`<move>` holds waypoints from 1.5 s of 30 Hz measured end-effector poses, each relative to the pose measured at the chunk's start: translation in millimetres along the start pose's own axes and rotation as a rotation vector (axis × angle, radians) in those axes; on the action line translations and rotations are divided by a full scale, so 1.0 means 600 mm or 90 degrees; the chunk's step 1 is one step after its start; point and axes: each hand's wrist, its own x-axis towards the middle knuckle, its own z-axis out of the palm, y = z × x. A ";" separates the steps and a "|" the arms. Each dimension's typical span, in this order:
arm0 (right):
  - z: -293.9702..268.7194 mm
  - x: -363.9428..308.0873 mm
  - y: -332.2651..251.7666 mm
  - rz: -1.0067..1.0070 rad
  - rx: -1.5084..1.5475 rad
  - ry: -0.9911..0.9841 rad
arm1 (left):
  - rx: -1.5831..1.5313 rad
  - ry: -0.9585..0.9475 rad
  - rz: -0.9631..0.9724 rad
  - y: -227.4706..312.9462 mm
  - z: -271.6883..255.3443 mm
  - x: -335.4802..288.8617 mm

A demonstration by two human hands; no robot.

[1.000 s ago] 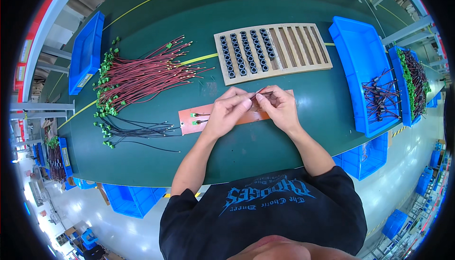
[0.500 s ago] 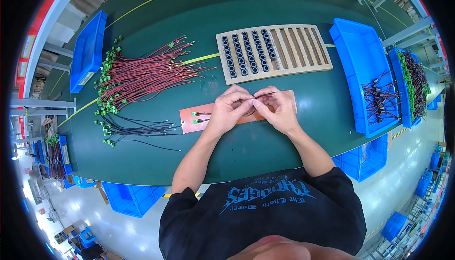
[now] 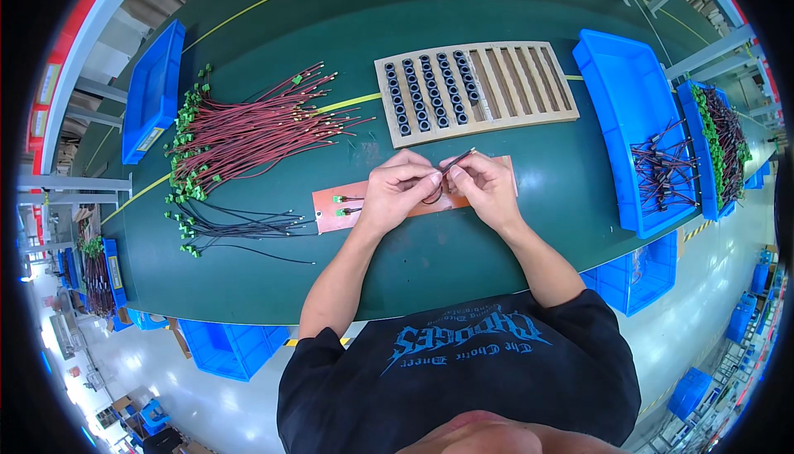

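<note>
Over an orange-pink board [image 3: 331, 217], my left hand [image 3: 399, 196] and my right hand [image 3: 488, 195] meet fingertip to fingertip. Both are closed on dark wires [image 3: 457, 159], whose ends stick up past the right fingers and whose slack bends in a small loop between the hands. Exactly how each finger grips them is partly hidden. At the board's left part, two green connectors [image 3: 341, 206] sit with short dark leads running under my left hand.
Red wires [image 3: 248, 136] with green connectors lie left, with black wires [image 3: 248, 222] nearer me. Beyond my hands stands a wooden rack [image 3: 480, 138], partly filled with black ring-shaped parts [image 3: 427, 90]. Blue trays [image 3: 608, 98] stand right, one holding wire assemblies [image 3: 662, 169]; another blue tray [image 3: 157, 94] is far left.
The wire ends have swung up and now point away from me above my right fingers. Both hands stay nearly in place, with a slight shift of the fingers.
</note>
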 end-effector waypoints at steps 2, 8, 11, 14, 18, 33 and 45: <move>0.003 0.001 -0.009 0.032 0.029 0.019 | 0.037 0.000 0.000 0.006 0.000 0.000; -0.005 0.007 -0.003 -0.018 -0.051 -0.014 | 0.048 0.008 -0.009 0.006 -0.002 0.000; -0.005 0.006 0.005 -0.027 -0.036 -0.013 | 0.046 0.004 -0.005 0.009 -0.001 -0.001; -0.006 0.006 0.007 -0.026 -0.018 -0.007 | 0.067 -0.005 0.006 0.008 -0.005 0.000; -0.014 0.012 0.006 -0.059 -0.081 -0.036 | 0.054 -0.010 -0.026 0.007 -0.005 -0.001; -0.007 0.011 0.000 0.005 -0.154 0.041 | 0.070 -0.043 -0.026 0.003 -0.015 -0.016; -0.015 0.017 0.005 0.052 -0.126 0.059 | 0.083 -0.046 -0.059 0.016 -0.015 -0.014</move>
